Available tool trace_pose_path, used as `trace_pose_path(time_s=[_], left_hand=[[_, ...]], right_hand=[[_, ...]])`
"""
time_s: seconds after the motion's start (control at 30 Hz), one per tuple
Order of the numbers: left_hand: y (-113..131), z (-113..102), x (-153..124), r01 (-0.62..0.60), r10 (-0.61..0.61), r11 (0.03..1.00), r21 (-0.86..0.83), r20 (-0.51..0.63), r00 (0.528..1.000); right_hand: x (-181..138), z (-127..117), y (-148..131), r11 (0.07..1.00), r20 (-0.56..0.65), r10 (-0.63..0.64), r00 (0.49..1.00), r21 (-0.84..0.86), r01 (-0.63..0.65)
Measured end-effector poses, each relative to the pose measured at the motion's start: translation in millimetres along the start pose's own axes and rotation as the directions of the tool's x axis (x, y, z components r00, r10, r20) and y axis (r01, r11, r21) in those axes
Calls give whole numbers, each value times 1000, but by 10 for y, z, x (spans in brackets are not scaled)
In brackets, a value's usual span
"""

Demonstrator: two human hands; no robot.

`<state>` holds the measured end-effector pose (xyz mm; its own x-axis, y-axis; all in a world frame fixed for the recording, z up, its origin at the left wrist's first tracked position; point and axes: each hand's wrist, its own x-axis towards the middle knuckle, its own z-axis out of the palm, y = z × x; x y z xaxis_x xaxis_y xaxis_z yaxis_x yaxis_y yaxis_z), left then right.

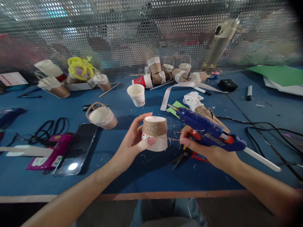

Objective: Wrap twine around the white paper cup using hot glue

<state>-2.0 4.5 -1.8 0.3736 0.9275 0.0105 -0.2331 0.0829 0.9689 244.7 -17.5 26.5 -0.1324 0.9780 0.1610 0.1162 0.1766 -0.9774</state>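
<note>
My left hand is wrapped round an upturned paper cup, its upper half wound with brown twine. A strand of twine runs from the cup towards my right hand. That hand grips a blue hot glue gun with a white glue stick out the back, its nozzle pointing up and left, above and to the right of the cup. Both are held over the blue table.
A phone and pink case lie at left beside black cables. A twine-handled cup, a white cup, several finished cups at the back, ribbon, scissors under my right hand, and cords at right.
</note>
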Motion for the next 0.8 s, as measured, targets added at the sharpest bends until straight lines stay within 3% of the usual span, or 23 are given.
trace_pose_path(time_s=[0.43,0.8], left_hand=[[19,20,-11,60,-59,998,-30,31,998],[-9,36,-23,79,-76,995,-63,55,996]], right_hand=[[29,15,-32,998,-44,-16,999,-54,14],[-6,38,74,995,-53,66,996,-76,-70]])
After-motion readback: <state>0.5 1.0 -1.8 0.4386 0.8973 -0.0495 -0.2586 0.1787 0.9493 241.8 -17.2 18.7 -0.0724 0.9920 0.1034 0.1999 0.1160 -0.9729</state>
